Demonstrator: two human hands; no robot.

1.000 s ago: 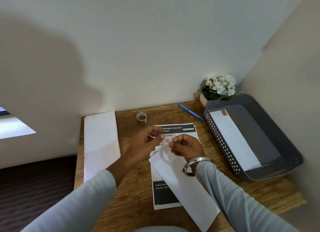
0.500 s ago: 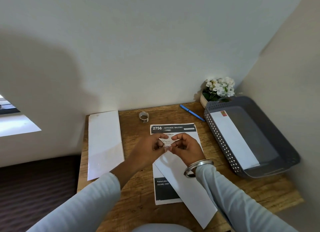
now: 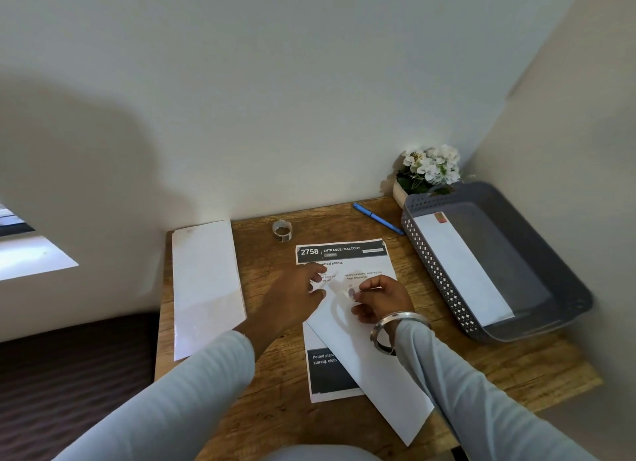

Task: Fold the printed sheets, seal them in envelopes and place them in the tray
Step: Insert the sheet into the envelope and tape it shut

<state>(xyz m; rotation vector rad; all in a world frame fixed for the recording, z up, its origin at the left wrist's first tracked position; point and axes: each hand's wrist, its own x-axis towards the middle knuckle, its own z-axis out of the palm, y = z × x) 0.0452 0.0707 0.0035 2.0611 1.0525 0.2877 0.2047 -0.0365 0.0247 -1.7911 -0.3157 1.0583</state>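
Note:
A stack of printed sheets headed "2758 ENTRANCE / BALCONY" lies mid-desk. A white envelope lies diagonally across it. Over the envelope's upper end, my right hand pinches a small purplish sticker between thumb and fingertips. My left hand hovers just to its left, motion-blurred, fingers spread and holding nothing that I can make out. A faint pale curved smear shows between the hands. The grey tray at the right holds one sealed envelope along its left side.
A pile of blank envelopes lies at the desk's left edge. A small sticker roll and a blue pen lie near the back wall. A pot of white flowers stands in the corner behind the tray.
Both hands were pinched together on the small sticker over the envelope. Now my left hand has let go and drawn away to the left, while my right hand keeps the sticker.

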